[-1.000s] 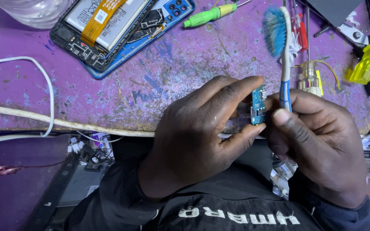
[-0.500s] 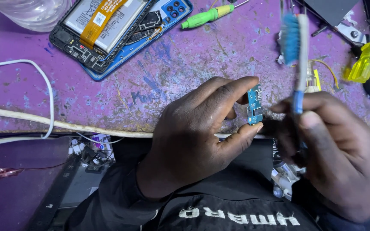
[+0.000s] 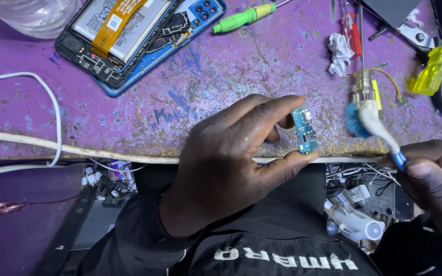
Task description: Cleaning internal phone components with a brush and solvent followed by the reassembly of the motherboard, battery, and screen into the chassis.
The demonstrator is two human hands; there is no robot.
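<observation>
opened phone top left, white rectangular battery label, orange strip across

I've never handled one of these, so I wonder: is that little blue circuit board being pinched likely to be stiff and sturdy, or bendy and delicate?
The circuit board looks thin and flat, so probably stiff yet easy to snap. The left hand holds it by its ends with just fingertips, so it is likely very light. Tiny parts on its face suggest it is fragile.
</observation>
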